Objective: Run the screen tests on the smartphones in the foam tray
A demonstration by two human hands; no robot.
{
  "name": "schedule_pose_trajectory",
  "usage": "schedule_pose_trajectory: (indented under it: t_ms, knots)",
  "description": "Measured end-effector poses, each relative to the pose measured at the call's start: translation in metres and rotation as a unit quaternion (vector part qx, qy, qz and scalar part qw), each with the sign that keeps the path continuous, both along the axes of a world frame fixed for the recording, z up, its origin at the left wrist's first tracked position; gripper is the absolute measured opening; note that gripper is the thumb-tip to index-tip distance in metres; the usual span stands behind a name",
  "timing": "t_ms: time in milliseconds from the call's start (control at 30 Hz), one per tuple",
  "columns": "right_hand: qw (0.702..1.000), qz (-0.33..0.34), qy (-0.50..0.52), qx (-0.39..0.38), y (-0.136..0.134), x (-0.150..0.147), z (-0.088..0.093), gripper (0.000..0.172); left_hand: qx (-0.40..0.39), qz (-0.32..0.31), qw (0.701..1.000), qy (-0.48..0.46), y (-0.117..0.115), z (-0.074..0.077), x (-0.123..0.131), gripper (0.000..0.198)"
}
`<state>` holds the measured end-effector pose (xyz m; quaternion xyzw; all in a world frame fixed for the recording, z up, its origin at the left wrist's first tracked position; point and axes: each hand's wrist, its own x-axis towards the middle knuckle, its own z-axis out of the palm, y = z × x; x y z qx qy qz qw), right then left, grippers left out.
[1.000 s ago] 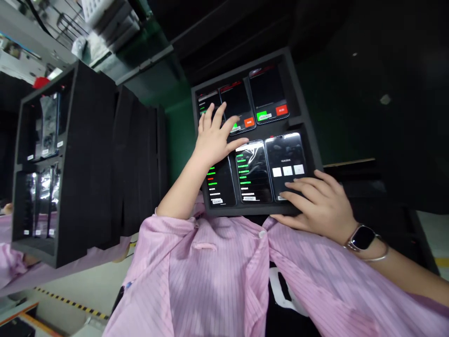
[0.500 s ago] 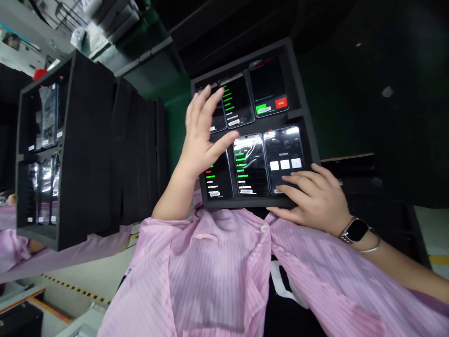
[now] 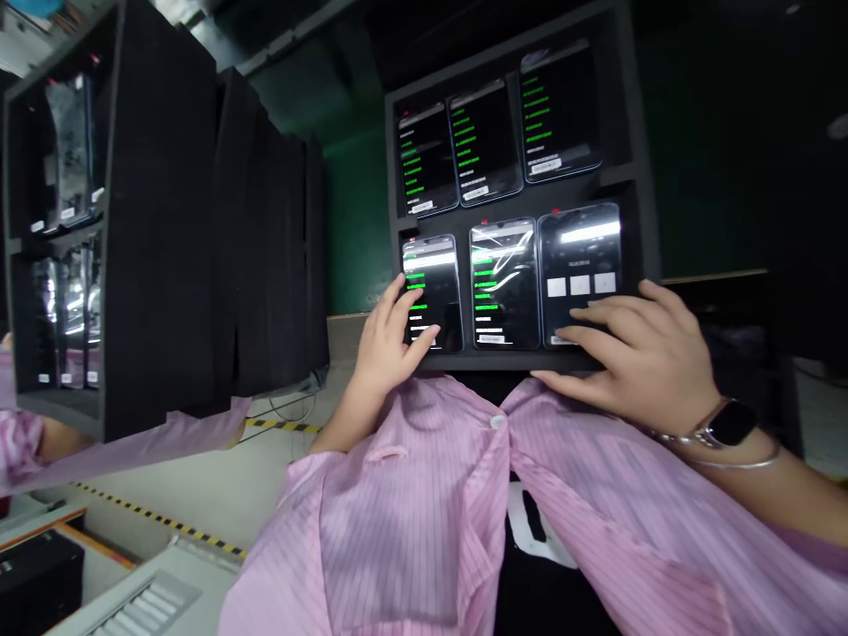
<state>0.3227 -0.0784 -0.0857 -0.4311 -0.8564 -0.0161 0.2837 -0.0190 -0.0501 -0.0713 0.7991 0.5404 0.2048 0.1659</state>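
Note:
A black foam tray (image 3: 639,168) leans against my chest with two rows of three phones. My left hand (image 3: 390,340) rests on the lower left phone (image 3: 434,291), fingers spread and touching its screen. My right hand (image 3: 636,349) lies flat over the bottom of the lower right phone (image 3: 583,265), which shows three grey squares. The lower middle phone (image 3: 503,283) and the three upper phones (image 3: 487,141) show lists of green text. A watch sits on my right wrist (image 3: 725,424).
A stack of black foam trays (image 3: 165,221) stands at the left, its front one holding more phones. Another person's pink sleeve (image 3: 152,446) reaches in under that stack. A yellow-black striped line (image 3: 152,521) runs along the floor below.
My left hand dropped from the upper row to the lower left phone. The upper phones' red and green buttons gave way to green lists. The tray now sits higher and nearer in view.

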Motion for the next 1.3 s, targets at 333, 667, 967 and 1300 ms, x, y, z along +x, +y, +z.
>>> schedule_pose_trajectory:
  t_ms: [333,667,967,1300]
  knots:
    - [0.993,-0.042,0.061,-0.091,0.003,0.001,0.002,0.051,0.079,-0.018,0.994,0.069,-0.006,0.011,0.0,0.061]
    - [0.987,-0.065,0.106,-0.101,0.003,0.0,0.007,0.051,0.073,-0.177,0.975,0.115,-0.032,0.002,0.007,0.053]
    - [0.984,-0.103,0.131,-0.06,0.004,-0.007,-0.003,0.045,0.119,-0.127,0.983,0.061,-0.031,-0.015,0.01,0.037]
    - [0.986,-0.108,0.121,-0.038,0.005,-0.009,-0.005,0.036,0.132,-0.12,0.983,0.05,-0.033,-0.018,0.012,0.038]
